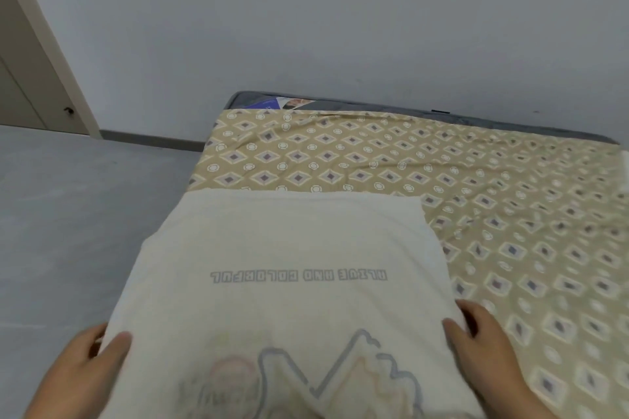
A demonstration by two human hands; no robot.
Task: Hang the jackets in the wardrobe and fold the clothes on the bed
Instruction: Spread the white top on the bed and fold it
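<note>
Cream printed T-shirt (282, 282) lies on the patterned bedsheet (493, 201); the left hand (86, 371) and right hand (483, 340) pinch its side edges, thumbs on top.

The left hand (78, 371) is showing bare at the left edge of the cream T-shirt (289, 248), and the right hand (483, 350) is showing bare at its right edge. Both forearms (520, 398) are showing uncovered beside the shirt's near end, slightly blurred.
</note>
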